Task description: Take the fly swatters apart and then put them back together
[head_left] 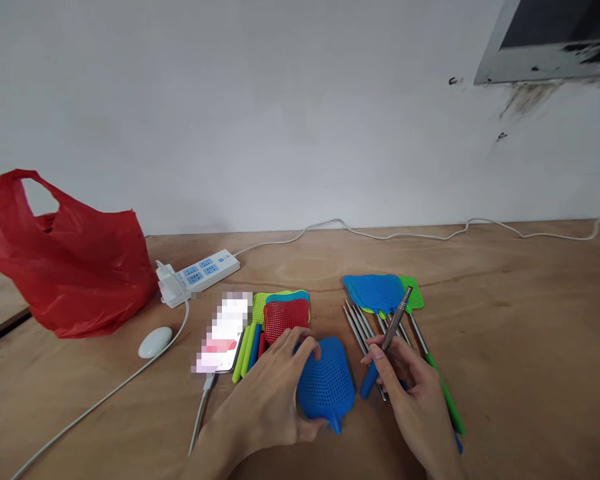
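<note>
My left hand [275, 387] grips the edge of a blue fly swatter head [330, 380], whose short socket points toward me. In my right hand [415, 393] is a telescopic metal rod with a blue handle [370, 381]; its silver end slants up and away. Behind my left hand lie red, teal and yellow-green swatter heads [286, 319], with several loose green, blue and red handles [247, 350] beside them. Bare metal rods [359, 323] lie left of my right hand. Beyond it, fly swatters with blue [375, 291] and green [414, 293] heads are piled, their shafts partly hidden by the hand.
A lit phone [227, 333] lies left of the handles, a charging cable plugged into it. Farther left are a white oval object [155, 342], a power strip [207, 272] and a red plastic bag [75, 260]. A white cord [380, 237] runs along the wall.
</note>
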